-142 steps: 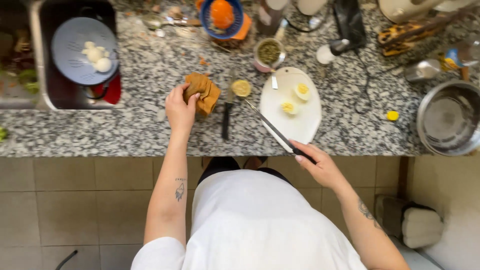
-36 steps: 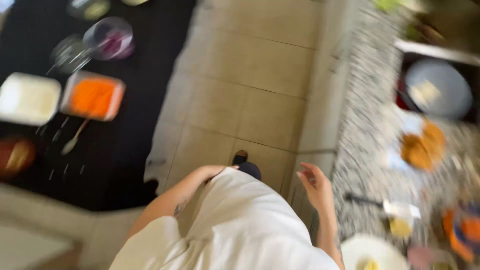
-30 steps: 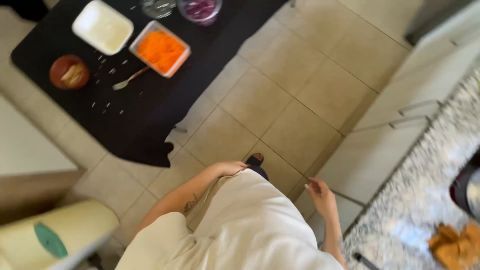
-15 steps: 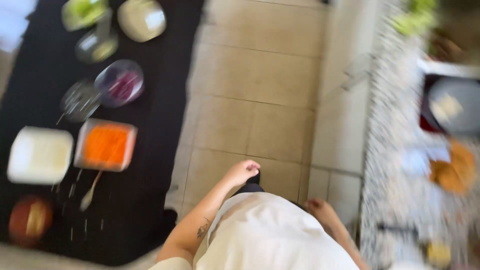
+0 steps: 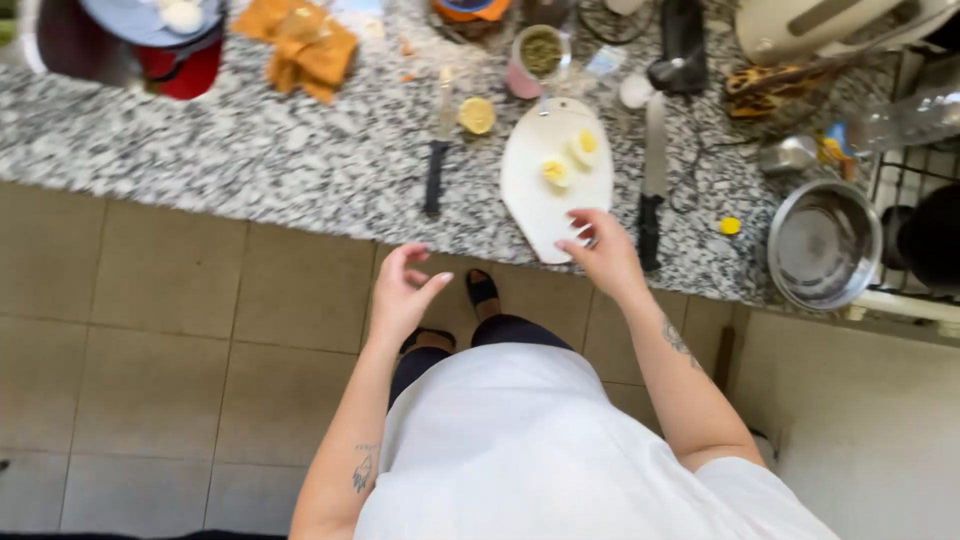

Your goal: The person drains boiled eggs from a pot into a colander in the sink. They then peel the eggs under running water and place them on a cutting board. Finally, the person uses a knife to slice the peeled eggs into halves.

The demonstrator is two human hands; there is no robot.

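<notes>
Head view is showing the person facing the granite counter [image 5: 250, 150] again; half a second earlier the camera was sweeping over floor tiles and a dark table of dishes, so the turn back to the work area has just been completed. Right hand [image 5: 600, 255] is reaching over the near end of the white cutting board [image 5: 540, 200], fingers loosely spread and grasping nothing, fingertips just above or touching the board edge; contact cannot be confirmed. Left hand [image 5: 405, 295] is hanging off the counter edge over the floor, fingers half curled, also empty.

Two halved boiled eggs [image 5: 568, 160] are lying yolk-up on the far part of the board, well clear of the right hand. This is placing the work back at the board, with both hands free.

Outward from the board: a large knife [image 5: 652, 180] is lying just beside it on the right, a smaller black-handled knife [image 5: 437, 165] on the left, and a lemon half [image 5: 477, 115] near that. A steel bowl [image 5: 825, 245] is sitting at the right end; an orange cloth [image 5: 305, 50] is lying toward the back left.

Beige floor tiles [image 5: 150, 340] are running below the counter front.
</notes>
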